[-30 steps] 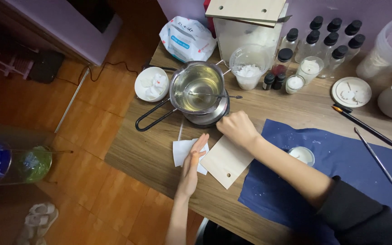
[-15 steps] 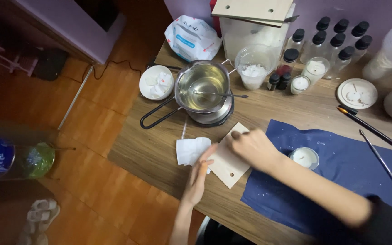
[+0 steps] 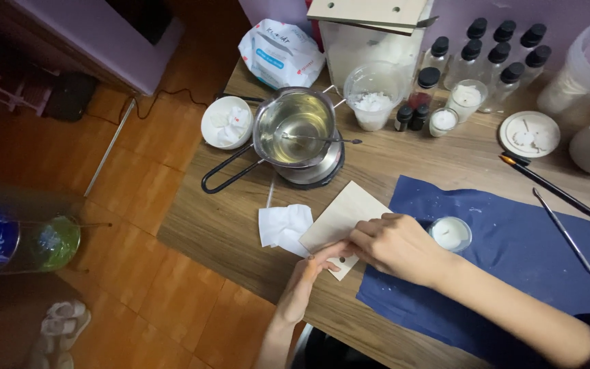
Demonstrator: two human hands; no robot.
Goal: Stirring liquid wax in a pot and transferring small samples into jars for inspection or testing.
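The right hand (image 3: 397, 246) lies curled on a thin pale wooden board (image 3: 341, 217), fingers bent and pressing its near edge. The left hand (image 3: 303, 283) pinches that board's lower corner between thumb and fingertips. The board rests flat on the wooden table (image 3: 227, 232), overlapping a dark blue cloth (image 3: 513, 260). Just left of the fingers lies a crumpled white tissue (image 3: 283, 224); just right of the knuckles sits a small glass candle (image 3: 451, 234). Beyond the fingertips stands a steel melting pot (image 3: 295, 130).
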